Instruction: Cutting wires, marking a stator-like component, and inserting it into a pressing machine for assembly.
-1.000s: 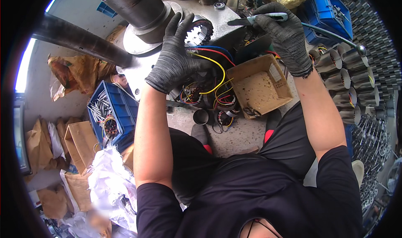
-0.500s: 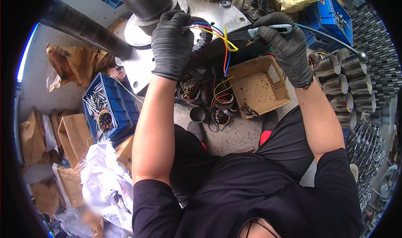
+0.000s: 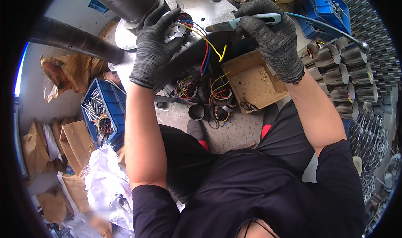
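Grey-gloved, held a pale-handled knife (image 3: 224, 26) in the right grip (image 3: 270, 39), closed around the handle, blade pointing left, long axis running roughly sideways. Spread the left grip (image 3: 155, 47) part-way, thumb and fingers apart, beside a wound stator ring (image 3: 185, 22) at its upper right; could not tell touching from apart. Found yellow, red and blue wires (image 3: 206, 39) between both grips, near the blade tip: roots nearer the left grip, free ends below the blade.
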`<act>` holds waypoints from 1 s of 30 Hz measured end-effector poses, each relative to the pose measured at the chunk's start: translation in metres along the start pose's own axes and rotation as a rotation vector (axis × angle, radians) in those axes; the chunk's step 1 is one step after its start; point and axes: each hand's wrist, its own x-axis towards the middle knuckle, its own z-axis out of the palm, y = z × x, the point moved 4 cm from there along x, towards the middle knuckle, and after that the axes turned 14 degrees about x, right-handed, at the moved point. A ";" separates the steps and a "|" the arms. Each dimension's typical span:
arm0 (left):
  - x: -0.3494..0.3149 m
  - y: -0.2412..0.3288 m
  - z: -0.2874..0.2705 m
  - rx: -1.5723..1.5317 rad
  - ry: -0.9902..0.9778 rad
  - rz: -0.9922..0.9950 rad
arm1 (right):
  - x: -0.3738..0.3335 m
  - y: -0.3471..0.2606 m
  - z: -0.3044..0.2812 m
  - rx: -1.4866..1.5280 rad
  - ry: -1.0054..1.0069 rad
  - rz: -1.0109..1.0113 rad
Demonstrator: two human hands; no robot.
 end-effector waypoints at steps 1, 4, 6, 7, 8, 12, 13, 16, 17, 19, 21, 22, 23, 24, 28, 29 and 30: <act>-0.003 -0.004 0.003 -0.164 -0.104 -0.078 | -0.001 -0.001 0.004 0.093 0.009 -0.074; -0.009 -0.007 -0.002 -0.049 -0.159 -0.024 | -0.006 -0.020 0.023 0.152 -0.113 -0.310; -0.015 -0.011 0.000 -0.110 -0.155 -0.042 | -0.009 -0.018 0.032 0.179 -0.087 -0.220; -0.014 -0.007 0.001 -0.190 -0.169 -0.053 | -0.007 -0.021 0.038 -0.035 -0.140 -0.398; -0.017 -0.007 -0.001 -0.257 -0.186 -0.072 | -0.006 -0.020 0.048 -0.238 -0.194 -0.572; -0.022 0.000 -0.001 -0.198 -0.172 0.006 | -0.004 0.013 0.063 -0.473 -0.227 -0.475; -0.024 0.002 0.000 -0.220 -0.155 -0.028 | -0.002 0.020 0.065 -0.513 -0.235 -0.445; -0.027 0.002 -0.001 -0.208 -0.151 -0.079 | -0.001 0.028 0.072 -0.582 -0.223 -0.403; -0.029 0.000 0.000 -0.280 -0.150 -0.121 | -0.001 0.028 0.075 -0.574 -0.230 -0.406; -0.029 -0.011 -0.001 -0.355 -0.168 -0.144 | -0.001 0.028 0.078 -0.653 -0.249 -0.420; -0.031 -0.015 0.000 -0.364 -0.151 -0.108 | 0.001 0.032 0.078 -0.629 -0.239 -0.465; -0.030 -0.011 0.001 -0.368 -0.144 -0.092 | 0.001 0.034 0.075 -0.621 -0.217 -0.503; -0.027 -0.006 0.000 -0.357 -0.120 -0.066 | 0.001 0.035 0.072 -0.601 -0.220 -0.484; -0.026 -0.005 0.000 -0.355 -0.113 -0.071 | 0.002 0.037 0.071 -0.600 -0.228 -0.487; -0.026 -0.009 -0.004 -0.178 -0.111 -0.091 | 0.005 0.043 0.077 -0.526 -0.215 -0.451; -0.025 -0.010 -0.004 -0.151 -0.111 -0.073 | 0.006 0.046 0.078 -0.544 -0.215 -0.450; -0.026 -0.009 -0.004 -0.123 -0.111 -0.054 | 0.007 0.049 0.079 -0.562 -0.215 -0.449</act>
